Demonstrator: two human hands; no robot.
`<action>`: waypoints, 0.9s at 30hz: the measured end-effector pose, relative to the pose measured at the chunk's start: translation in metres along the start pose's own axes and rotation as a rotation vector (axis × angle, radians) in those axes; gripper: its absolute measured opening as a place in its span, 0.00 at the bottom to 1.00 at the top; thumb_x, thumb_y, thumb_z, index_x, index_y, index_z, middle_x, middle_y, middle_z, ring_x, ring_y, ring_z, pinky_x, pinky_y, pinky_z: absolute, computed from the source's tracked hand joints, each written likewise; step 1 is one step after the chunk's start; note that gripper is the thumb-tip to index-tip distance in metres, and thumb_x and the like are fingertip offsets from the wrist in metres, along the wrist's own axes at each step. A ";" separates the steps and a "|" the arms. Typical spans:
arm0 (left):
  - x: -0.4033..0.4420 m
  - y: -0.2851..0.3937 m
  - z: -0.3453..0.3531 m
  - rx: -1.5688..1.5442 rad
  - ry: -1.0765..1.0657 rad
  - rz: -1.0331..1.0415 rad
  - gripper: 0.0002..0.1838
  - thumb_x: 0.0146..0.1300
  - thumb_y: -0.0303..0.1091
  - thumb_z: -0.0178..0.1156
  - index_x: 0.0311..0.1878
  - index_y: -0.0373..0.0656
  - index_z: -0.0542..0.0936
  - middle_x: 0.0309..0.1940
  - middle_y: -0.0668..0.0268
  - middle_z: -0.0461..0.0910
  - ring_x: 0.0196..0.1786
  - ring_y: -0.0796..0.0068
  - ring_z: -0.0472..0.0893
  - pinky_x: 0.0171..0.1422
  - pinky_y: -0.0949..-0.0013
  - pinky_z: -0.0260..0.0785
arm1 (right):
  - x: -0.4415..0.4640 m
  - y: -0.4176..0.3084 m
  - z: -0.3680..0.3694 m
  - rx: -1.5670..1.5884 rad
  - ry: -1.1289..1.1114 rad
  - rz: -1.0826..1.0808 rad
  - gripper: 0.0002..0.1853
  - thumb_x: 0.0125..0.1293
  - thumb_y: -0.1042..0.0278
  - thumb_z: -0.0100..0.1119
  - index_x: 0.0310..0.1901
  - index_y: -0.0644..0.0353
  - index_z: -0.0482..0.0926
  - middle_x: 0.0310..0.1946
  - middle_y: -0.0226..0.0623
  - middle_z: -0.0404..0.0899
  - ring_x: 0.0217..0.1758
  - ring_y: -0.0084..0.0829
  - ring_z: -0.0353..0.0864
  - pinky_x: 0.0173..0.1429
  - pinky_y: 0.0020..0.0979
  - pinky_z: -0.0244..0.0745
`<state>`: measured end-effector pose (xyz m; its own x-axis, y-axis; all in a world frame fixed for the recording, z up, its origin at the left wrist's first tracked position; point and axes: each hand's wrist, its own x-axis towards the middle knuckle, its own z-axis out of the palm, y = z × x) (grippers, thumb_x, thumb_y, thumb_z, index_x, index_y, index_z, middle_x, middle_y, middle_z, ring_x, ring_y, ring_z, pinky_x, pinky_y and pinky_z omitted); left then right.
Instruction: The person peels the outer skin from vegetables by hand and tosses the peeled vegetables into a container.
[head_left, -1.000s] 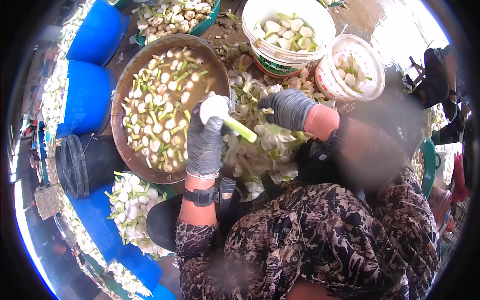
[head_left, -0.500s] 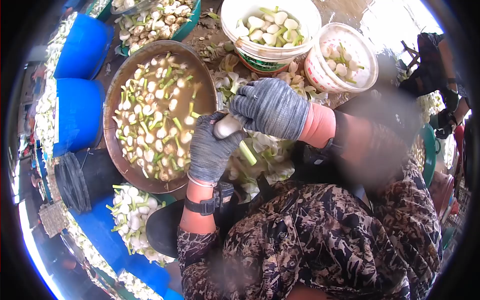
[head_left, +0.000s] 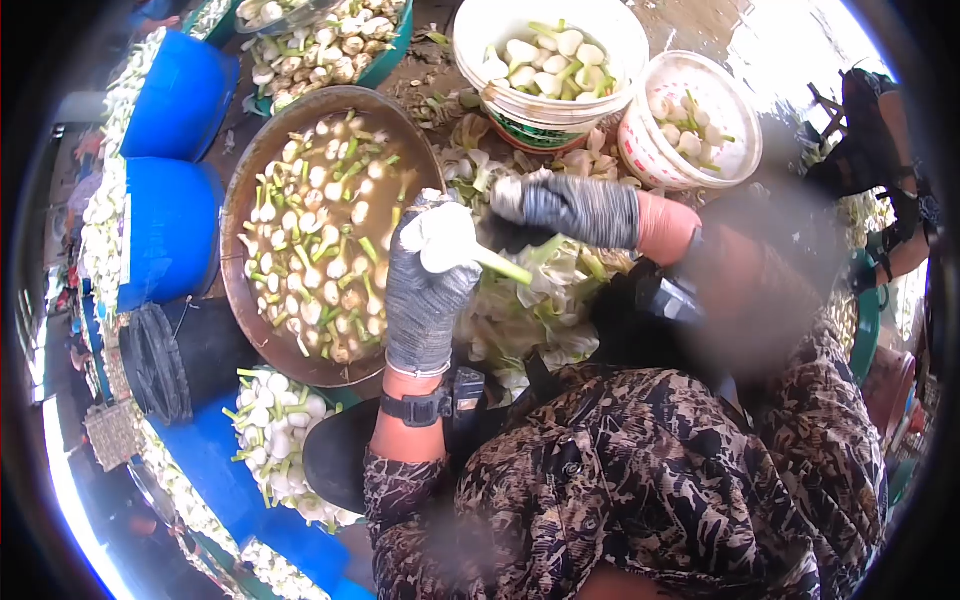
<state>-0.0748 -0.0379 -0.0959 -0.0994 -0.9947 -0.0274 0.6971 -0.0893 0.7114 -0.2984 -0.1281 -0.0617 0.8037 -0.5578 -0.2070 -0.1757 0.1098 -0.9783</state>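
The left grip (head_left: pixel 425 310) is closed around a white bulb (head_left: pixel 440 243), whose green stem (head_left: pixel 508 267) is pointed to the right, toward the right grip (head_left: pixel 580 212). The bulb is held up at the thumb and fingertips of the left grip, its pale surface left largely in view. The right grip is kept apart from the bulb, just to its right, with the fingers curled in. Something pale is seen at those fingertips, but because of blur it cannot be told whether anything is held. Both hands are covered by grey gloves.

To the left of the left grip, a wide brown basin (head_left: pixel 250 312) is filled with murky water, in which many bulbs with cut stems are floated. Below and between the two grips, a pile of peelings (head_left: pixel 545 310) is spread. Beyond the right grip, a large white bucket (head_left: pixel 490 30) is partly filled with white bulbs, and beside it, farther right, a smaller tub (head_left: pixel 645 150) is stocked with a few. Nearer the body than the left grip, and to its left, a heap of bulbs (head_left: pixel 275 430) is seen.
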 end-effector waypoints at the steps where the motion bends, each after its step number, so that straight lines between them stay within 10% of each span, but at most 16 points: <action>1: -0.003 0.007 0.030 0.387 0.017 0.065 0.28 0.62 0.39 0.66 0.62 0.41 0.70 0.57 0.64 0.74 0.59 0.71 0.74 0.66 0.66 0.66 | -0.003 -0.011 0.008 -0.016 -0.122 -0.024 0.21 0.74 0.53 0.50 0.54 0.64 0.76 0.43 0.46 0.83 0.47 0.35 0.81 0.53 0.35 0.76; 2: -0.004 0.011 0.047 0.774 0.036 0.131 0.29 0.62 0.41 0.67 0.62 0.42 0.70 0.58 0.64 0.74 0.60 0.70 0.74 0.67 0.65 0.65 | -0.004 -0.025 0.011 -0.045 -0.213 0.120 0.21 0.74 0.55 0.51 0.56 0.64 0.76 0.46 0.47 0.82 0.50 0.35 0.80 0.57 0.34 0.74; 4: -0.004 0.004 0.025 0.509 0.033 0.108 0.30 0.64 0.46 0.65 0.63 0.39 0.71 0.59 0.62 0.74 0.61 0.68 0.74 0.68 0.63 0.65 | 0.008 0.006 0.019 -0.310 -0.211 -0.379 0.17 0.72 0.61 0.52 0.55 0.64 0.75 0.43 0.49 0.82 0.47 0.38 0.81 0.54 0.36 0.74; 6: -0.009 0.003 0.031 0.382 0.129 0.120 0.17 0.70 0.31 0.55 0.59 0.36 0.75 0.54 0.64 0.79 0.57 0.74 0.77 0.61 0.71 0.70 | 0.007 0.005 0.022 -0.434 -0.142 -0.180 0.16 0.70 0.62 0.54 0.52 0.64 0.76 0.37 0.51 0.81 0.40 0.46 0.81 0.47 0.40 0.75; 12: -0.004 0.008 0.025 0.649 0.345 0.134 0.18 0.72 0.40 0.55 0.56 0.35 0.77 0.51 0.60 0.80 0.54 0.66 0.79 0.62 0.63 0.71 | 0.006 0.019 0.042 -0.608 0.181 -0.319 0.18 0.65 0.62 0.58 0.52 0.63 0.76 0.33 0.53 0.80 0.36 0.53 0.80 0.42 0.44 0.76; 14: 0.001 0.009 0.023 -0.063 0.390 0.016 0.15 0.70 0.37 0.56 0.54 0.37 0.78 0.43 0.63 0.82 0.46 0.70 0.81 0.56 0.65 0.75 | 0.001 0.015 0.045 -0.686 0.225 -0.383 0.19 0.65 0.60 0.57 0.54 0.62 0.75 0.33 0.52 0.81 0.36 0.52 0.80 0.41 0.43 0.76; 18: 0.011 0.019 -0.001 -0.176 0.679 0.067 0.11 0.70 0.38 0.55 0.45 0.40 0.78 0.35 0.64 0.81 0.39 0.69 0.81 0.53 0.60 0.75 | -0.008 -0.005 0.046 -0.758 0.288 -0.288 0.20 0.63 0.59 0.59 0.53 0.60 0.75 0.33 0.49 0.81 0.35 0.52 0.81 0.39 0.44 0.77; 24: -0.001 0.027 0.002 0.715 0.557 -0.178 0.26 0.75 0.54 0.44 0.45 0.39 0.79 0.38 0.63 0.81 0.40 0.74 0.79 0.53 0.68 0.73 | -0.010 -0.014 0.035 -0.926 0.404 -0.199 0.16 0.61 0.60 0.60 0.48 0.59 0.76 0.31 0.46 0.81 0.35 0.48 0.82 0.39 0.45 0.76; 27: -0.006 0.010 -0.005 1.174 0.309 0.170 0.24 0.75 0.52 0.47 0.46 0.37 0.78 0.39 0.66 0.80 0.41 0.79 0.76 0.48 0.74 0.70 | -0.005 -0.011 0.036 -1.065 0.401 -0.248 0.16 0.60 0.61 0.61 0.47 0.59 0.76 0.30 0.44 0.81 0.35 0.45 0.82 0.39 0.44 0.76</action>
<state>-0.0634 -0.0327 -0.0918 0.2145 -0.9738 0.0753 -0.3943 -0.0158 0.9188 -0.2798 -0.0973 -0.0504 0.6793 -0.7081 0.1929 -0.5807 -0.6793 -0.4488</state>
